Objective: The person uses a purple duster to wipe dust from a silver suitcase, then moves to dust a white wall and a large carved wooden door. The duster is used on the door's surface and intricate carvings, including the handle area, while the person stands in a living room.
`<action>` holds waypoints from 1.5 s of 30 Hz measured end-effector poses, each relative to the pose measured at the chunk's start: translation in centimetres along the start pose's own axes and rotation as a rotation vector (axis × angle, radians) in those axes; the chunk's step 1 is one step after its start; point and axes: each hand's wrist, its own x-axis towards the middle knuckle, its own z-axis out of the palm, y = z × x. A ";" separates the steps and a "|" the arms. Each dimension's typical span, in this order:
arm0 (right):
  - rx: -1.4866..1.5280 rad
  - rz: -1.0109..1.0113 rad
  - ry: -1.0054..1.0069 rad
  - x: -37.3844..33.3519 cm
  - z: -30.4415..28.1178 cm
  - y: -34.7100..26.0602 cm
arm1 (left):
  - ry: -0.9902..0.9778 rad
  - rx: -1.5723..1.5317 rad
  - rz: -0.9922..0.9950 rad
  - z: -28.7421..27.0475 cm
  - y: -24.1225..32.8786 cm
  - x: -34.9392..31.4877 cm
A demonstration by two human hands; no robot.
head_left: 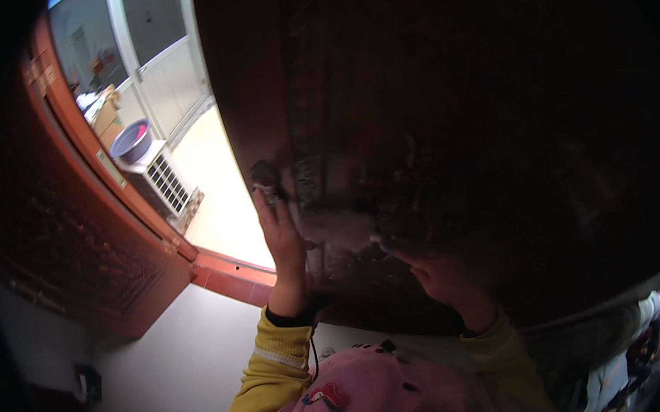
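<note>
A large dark carved door (pixel 447 119) fills the middle and right of the view, standing partly open. My left hand (pixel 281 237) lies along its left edge, fingers stretched upward and their tips at a round metal knob (pixel 264 174). My right hand (pixel 450 280) is lower and farther right, in shadow against the door, its fingers pointing left. Between the hands shows a pale pinkish patch (pixel 340 230); whether it is a cloth or a reflection in the glossy surface I cannot tell. Darkness and blur hide how the right fingers are bent.
A second reddish-brown carved door leaf (pixel 83 225) stands at the left. Through the gap are a raised sill (pixel 231 276), a grey-white slatted unit (pixel 164 180) bearing a purple basin (pixel 132 142), and a white-framed door (pixel 173 79). Clothes or cloths (pixel 629 361) are at the lower right.
</note>
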 end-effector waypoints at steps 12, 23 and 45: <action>0.052 0.124 0.505 -3.0 -3.7 1.8 | -0.194 -0.169 0.115 5.0 7.1 0.7; 0.487 0.296 1.227 -8.0 -5.3 5.7 | -0.165 -0.014 0.475 9.7 9.8 -0.5; 0.945 0.199 1.339 -7.9 -5.1 8.2 | -0.315 0.077 0.546 11.0 17.2 -4.2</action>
